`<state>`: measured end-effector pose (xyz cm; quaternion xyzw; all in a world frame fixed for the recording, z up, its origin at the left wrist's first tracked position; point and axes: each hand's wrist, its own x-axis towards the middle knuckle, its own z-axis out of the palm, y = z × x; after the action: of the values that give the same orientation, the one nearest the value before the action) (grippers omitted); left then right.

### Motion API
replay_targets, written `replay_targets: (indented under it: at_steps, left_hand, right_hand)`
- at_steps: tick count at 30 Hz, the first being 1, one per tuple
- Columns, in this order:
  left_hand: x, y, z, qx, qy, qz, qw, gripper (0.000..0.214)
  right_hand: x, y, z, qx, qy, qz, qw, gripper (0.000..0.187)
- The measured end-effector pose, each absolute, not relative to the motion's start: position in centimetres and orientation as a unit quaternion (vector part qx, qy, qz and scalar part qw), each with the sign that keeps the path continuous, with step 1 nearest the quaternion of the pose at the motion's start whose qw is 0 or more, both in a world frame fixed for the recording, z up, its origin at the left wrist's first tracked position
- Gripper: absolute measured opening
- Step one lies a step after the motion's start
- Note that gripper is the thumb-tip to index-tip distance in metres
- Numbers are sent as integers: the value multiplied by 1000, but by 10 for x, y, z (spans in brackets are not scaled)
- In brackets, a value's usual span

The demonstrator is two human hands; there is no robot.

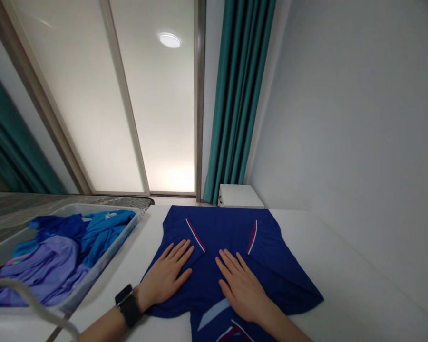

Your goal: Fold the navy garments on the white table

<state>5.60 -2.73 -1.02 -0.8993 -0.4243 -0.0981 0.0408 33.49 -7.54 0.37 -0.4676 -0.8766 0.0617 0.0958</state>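
A dark blue short-sleeved shirt (228,232) lies spread on the white table (342,275). Two red-and-white trimmed edges (252,236) slant across its far half. Closer to me, a V-shaped edge in the same trim and a light blue stripe (214,312) show, cut off by the bottom of the view. My left hand (167,273) rests flat on the shirt's left part, fingers stretched out, a black watch (127,305) on its wrist. Flat on the middle of the fabric is my right hand (240,285), its fingers extended too. Neither hand grips any cloth.
A pale plastic bin (110,266) with several crumpled blue and lilac garments (50,266) stands left of the shirt. A blurred pale curved bar (32,299) crosses the lower left. Beyond the table are a white cabinet (240,195), a teal curtain (235,104) and frosted sliding doors (157,118).
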Motion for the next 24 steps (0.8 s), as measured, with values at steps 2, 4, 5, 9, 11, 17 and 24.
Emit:
replay_targets:
  at_steps: [2, 4, 5, 9, 11, 17, 24]
  left_hand:
    - [56, -28, -9, -899, -424, -100, 37, 58]
    - [61, -30, -5, -898, -429, -93, 26, 57]
    - [64, -32, -2, -898, -430, -88, 19, 57]
    - [85, -46, 10, -912, -403, -78, -16, 60]
    - [94, -54, 13, -921, -381, -70, -39, 64]
    - [99, -60, 9, -928, -360, -66, -71, 73]
    - [97, -60, 8, -928, -357, -93, -48, 70]
  right_hand:
    - [336, -75, 2, -467, -877, 57, 100, 53]
    - [336, -75, 0, -467, -877, 53, 104, 53]
    - [336, -75, 0, -466, -877, 52, 106, 53]
    - [335, -76, 2, -469, -876, 53, 98, 53]
    - [335, -77, 3, -473, -874, 57, 93, 54]
    - [335, -77, 4, -473, -874, 64, 88, 54]
    - [335, -76, 5, -475, -871, 76, 96, 54]
